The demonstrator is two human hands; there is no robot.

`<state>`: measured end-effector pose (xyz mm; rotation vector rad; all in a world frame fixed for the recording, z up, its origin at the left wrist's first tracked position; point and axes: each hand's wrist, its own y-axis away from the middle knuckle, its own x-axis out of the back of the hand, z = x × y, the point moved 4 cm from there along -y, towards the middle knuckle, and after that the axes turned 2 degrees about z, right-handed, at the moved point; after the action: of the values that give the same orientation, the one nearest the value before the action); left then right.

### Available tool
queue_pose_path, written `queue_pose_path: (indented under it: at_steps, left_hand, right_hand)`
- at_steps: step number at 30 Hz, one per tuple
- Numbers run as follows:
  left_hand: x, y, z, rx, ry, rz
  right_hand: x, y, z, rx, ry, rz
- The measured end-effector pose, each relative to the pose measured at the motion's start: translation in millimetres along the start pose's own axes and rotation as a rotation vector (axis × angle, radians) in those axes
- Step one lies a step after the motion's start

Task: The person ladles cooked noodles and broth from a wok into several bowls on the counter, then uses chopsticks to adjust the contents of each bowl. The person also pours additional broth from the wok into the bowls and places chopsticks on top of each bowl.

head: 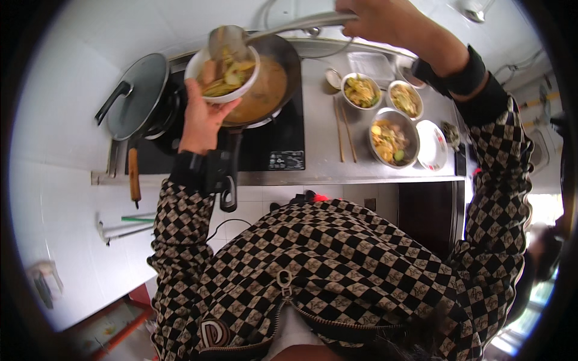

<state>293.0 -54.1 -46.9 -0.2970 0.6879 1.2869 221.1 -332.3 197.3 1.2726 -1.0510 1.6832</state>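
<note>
My left hand (204,113) holds a white bowl (250,74) from below and the side, above the left part of a dark wok (293,67). Sliced vegetables and other food pieces (235,76) lie in the bowl. In my right hand (368,18) is the long handle of a metal ladle (307,21). The ladle's blurred head (227,38) is tipped over the bowl, touching or just above the food. Brown broth (266,97) fills the wok, which sits on the black cooktop (271,140) with its handle (231,180) towards me.
Left of the wok stands a lidded pot (137,97) with a wooden handle (134,173). Chopsticks (339,131), two filled bowls (361,91) (405,100), a metal basin of food (393,137), a white oval plate (432,144) and a clear tray (370,66) are on the steel counter (316,153).
</note>
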Motion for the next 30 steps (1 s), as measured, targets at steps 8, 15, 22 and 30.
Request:
queue_pose_path:
  at_steps: [8,15,22,30]
  left_hand:
    - [26,8,13,-0.113,-0.022,-0.034]
    - [26,12,17,-0.017,0.128,0.089]
    - [25,24,38,-0.086,0.039,0.126]
    - [33,30,66,-0.215,-0.055,0.110]
  right_hand:
    - [29,4,-45,0.286,0.376,0.363]
    - [28,6,-40,0.295,0.440,0.412]
    - [-4,4,4,-0.114,-0.049,0.252]
    - [-83,55,31,-0.434,-0.702,-0.106]
